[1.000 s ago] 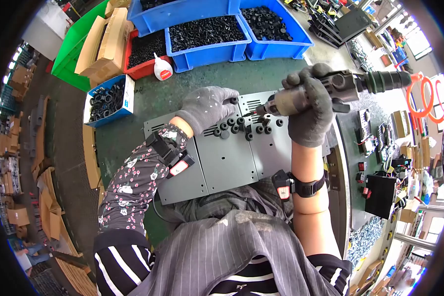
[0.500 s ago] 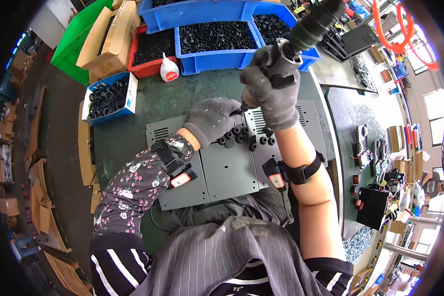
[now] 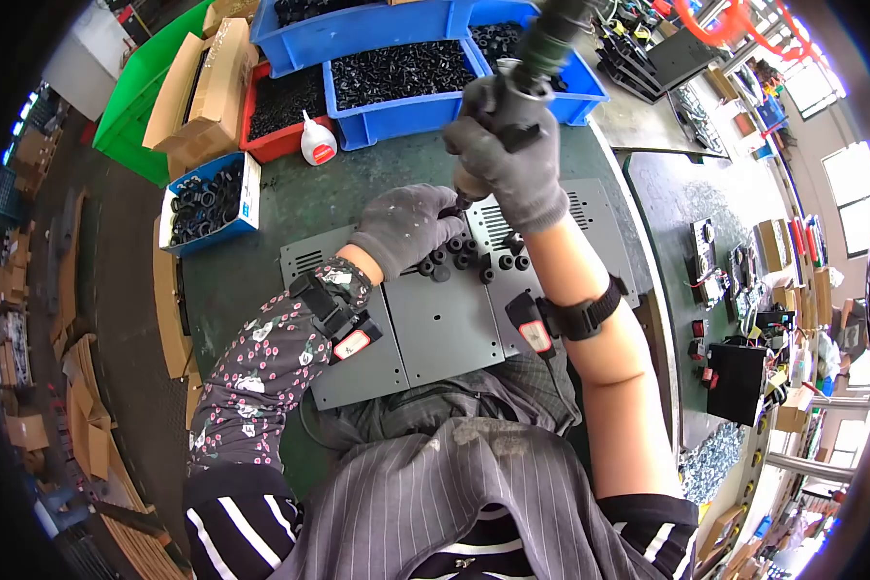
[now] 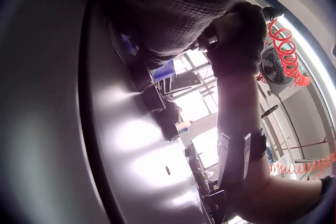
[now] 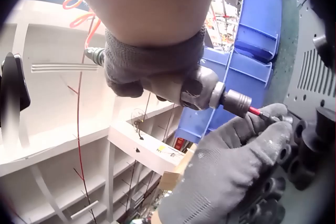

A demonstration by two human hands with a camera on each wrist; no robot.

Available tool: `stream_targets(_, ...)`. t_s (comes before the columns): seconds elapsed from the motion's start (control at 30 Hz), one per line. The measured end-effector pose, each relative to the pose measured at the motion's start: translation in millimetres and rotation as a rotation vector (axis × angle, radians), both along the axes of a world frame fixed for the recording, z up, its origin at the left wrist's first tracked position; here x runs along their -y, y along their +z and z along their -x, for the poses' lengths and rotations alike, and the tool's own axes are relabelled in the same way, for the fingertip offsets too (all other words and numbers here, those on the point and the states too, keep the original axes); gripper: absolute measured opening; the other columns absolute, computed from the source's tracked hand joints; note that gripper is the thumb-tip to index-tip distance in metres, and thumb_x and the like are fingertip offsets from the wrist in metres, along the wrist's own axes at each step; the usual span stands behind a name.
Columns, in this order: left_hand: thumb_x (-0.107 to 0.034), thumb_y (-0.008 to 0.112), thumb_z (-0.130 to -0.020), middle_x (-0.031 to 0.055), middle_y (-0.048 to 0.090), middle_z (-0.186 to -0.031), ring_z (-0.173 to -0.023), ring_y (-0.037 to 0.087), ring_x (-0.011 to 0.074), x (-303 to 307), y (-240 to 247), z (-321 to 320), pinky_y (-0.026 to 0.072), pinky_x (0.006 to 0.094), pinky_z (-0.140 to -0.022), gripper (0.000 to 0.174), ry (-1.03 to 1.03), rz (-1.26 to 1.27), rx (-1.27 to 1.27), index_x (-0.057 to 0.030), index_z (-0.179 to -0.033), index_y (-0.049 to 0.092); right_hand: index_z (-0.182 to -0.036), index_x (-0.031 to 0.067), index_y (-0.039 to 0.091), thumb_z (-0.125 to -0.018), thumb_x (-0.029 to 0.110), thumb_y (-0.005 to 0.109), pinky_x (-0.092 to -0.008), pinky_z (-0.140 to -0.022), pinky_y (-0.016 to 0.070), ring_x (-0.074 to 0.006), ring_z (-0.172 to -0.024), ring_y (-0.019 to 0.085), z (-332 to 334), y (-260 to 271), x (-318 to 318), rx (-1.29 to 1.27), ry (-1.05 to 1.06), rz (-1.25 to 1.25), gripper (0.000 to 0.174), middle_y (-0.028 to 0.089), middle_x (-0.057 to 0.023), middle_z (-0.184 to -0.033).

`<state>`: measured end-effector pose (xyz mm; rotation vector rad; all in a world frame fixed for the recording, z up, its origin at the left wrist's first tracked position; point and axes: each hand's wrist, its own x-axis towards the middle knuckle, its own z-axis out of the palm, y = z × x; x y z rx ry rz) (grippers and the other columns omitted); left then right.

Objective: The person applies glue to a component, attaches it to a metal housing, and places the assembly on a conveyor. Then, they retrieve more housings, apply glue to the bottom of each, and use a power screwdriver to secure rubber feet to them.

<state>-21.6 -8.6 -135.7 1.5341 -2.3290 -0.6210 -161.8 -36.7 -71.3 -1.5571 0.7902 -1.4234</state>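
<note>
My gloved right hand (image 3: pixel 512 174) grips an air screwdriver (image 5: pixel 202 88), held nearly upright over the far part of a grey metal panel (image 3: pixel 445 338). In the right wrist view its red-banded bit (image 5: pixel 255 111) reaches down to the fingertips of my gloved left hand (image 3: pixel 406 230). Thumb and fingers of that left hand pinch a small dark part at the panel, mostly hidden by the glove. Several black round rubber feet (image 3: pixel 440 274) lie loose on the panel just beside the left fingers.
Blue bins (image 3: pixel 411 121) of small black parts stand behind the panel, with a red bin (image 3: pixel 280 148) and a white squeeze bottle (image 3: pixel 317 140) beside them. A small box (image 3: pixel 246 208) of black rings sits at the left. An orange coiled hose (image 3: pixel 710 24) hangs at upper right.
The screwdriver has swung from lying sideways at the right to nearly upright, its tip now at the left fingertips. My left hand has stayed in about the same place.
</note>
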Motion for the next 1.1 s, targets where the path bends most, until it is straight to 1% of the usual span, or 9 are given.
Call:
stream_targets(0.07,-0.024,0.06,-0.081,0.0129,0.064,-0.089,-0.087,0.061,0.03,5.2,5.8,-2.6,0.0473,0.0413,-0.077,0.028,0.064,-0.095,-0.092,-0.009,-0.104,0.06,-0.085,0.004,0.053,-0.068,0.003,0.065,-0.024,-0.054,0.0448,-0.0101,-0.059,0.053,2.6,8.5,-10.4,0.182,-0.025,0.115,0.021,0.056,-0.0043,-0.072)
stream_targets(0.1,-0.019,0.059,-0.081,0.0136,0.064,-0.088,-0.086,0.062,0.0295,7.3,7.1,-5.0,0.0472,0.0412,-0.078,0.03,0.128,-0.198,-0.182,-0.0079,-0.109,0.057,-0.086,0.0038,0.054,-0.07,0.001,0.063,-0.0255,-0.056,0.0466,-0.0123,-0.062,0.056,10.2,17.9,-28.4,0.278,-0.012,-0.059,0.019,0.056,-0.006,-0.074)
stream_targets(0.17,-0.013,0.054,-0.083,0.0098,0.062,-0.082,-0.078,0.062,0.0194,10.4,5.6,-21.0,0.0502,0.0345,-0.066,0.031,0.152,-0.165,-0.317,-0.0041,-0.112,0.054,-0.092,0.0032,0.053,-0.073,0.001,0.062,-0.028,-0.06,0.0489,-0.014,-0.067,0.058,19.1,21.3,-40.9,0.347,-0.042,0.043,0.021,0.056,-0.0072,-0.077)
stream_targets(0.23,-0.01,0.05,-0.087,-0.0005,0.054,-0.075,-0.064,0.051,0.0064,12.2,8.3,-35.3,0.0436,0.0197,-0.052,0.026,0.412,-0.709,-1.154,-0.0011,-0.111,0.053,-0.097,0.0027,0.052,-0.075,0.003,0.06,-0.0313,-0.064,0.0503,-0.0165,-0.071,0.058,29.8,16.9,-53.9,0.531,-0.006,0.003,0.024,0.056,-0.0082,-0.079)
stream_targets(0.33,-0.015,0.048,-0.092,-0.0026,0.054,-0.076,-0.06,0.046,0.0017,-11.5,27.3,-45.8,0.0361,0.0133,-0.045,0.023,0.396,-0.932,-1.306,-0.001,-0.11,0.054,-0.102,0.0052,0.05,-0.075,0.006,0.06,-0.0349,-0.067,0.0502,-0.0195,-0.074,0.057,39.2,11.5,-68.8,0.579,0.001,0.014,0.029,0.052,-0.0073,-0.084)
stream_targets(0.47,-0.026,0.053,-0.092,-0.0023,0.052,-0.074,-0.058,0.045,0.0023,-51.5,21.5,-46.9,0.0341,0.0133,-0.044,0.028,0.288,-1.012,-1.354,-0.0019,-0.107,0.055,-0.107,0.0089,0.047,-0.075,0.014,0.059,-0.0346,-0.075,0.0408,-0.0188,-0.082,0.048,41.6,4.7,-82.7,0.612,0.04,-0.048,0.035,0.047,-0.005,-0.092)
stream_targets(0.77,-0.043,0.055,-0.089,-0.0036,0.045,-0.067,-0.053,0.041,0.0049,-96.3,7.4,-33.2,0.0314,0.0176,-0.042,0.035,0.214,-1.08,-1.455,-0.01,-0.082,0.05,-0.108,0.0082,0.047,-0.075,0.012,0.06,-0.0364,-0.075,0.0457,-0.021,-0.083,0.052,28.8,18.5,-94.4,0.732,0.202,0.009,0.035,0.049,-0.0066,-0.092)
stream_targets(0.83,-0.045,0.054,-0.089,-0.0042,0.044,-0.067,-0.052,0.039,0.0049,-98.8,7.3,-30.2,0.0309,0.0181,-0.042,0.035,0.241,-1.11,-1.472,-0.011,-0.082,0.049,-0.11,0.0077,0.046,-0.073,0.016,0.054,-0.0321,-0.07,0.0361,-0.0166,-0.078,0.041,22.1,24.4,-98.8,0.676,0.122,0.022,0.039,0.041,-0.0038,-0.089)
stream_targets(1.1,-0.048,0.052,-0.089,-0.0049,0.044,-0.067,-0.052,0.038,0.0048,-101.0,12.9,-21.2,0.0293,0.0185,-0.043,0.035,0.201,-1.141,-1.501,-0.0144,-0.08,0.047,-0.108,0.0084,0.045,-0.074,0.015,0.057,-0.0339,-0.071,0.0412,-0.0184,-0.079,0.046,26.4,20.2,-98.5,0.696,0.164,0.052,0.036,0.043,-0.0046,-0.089)
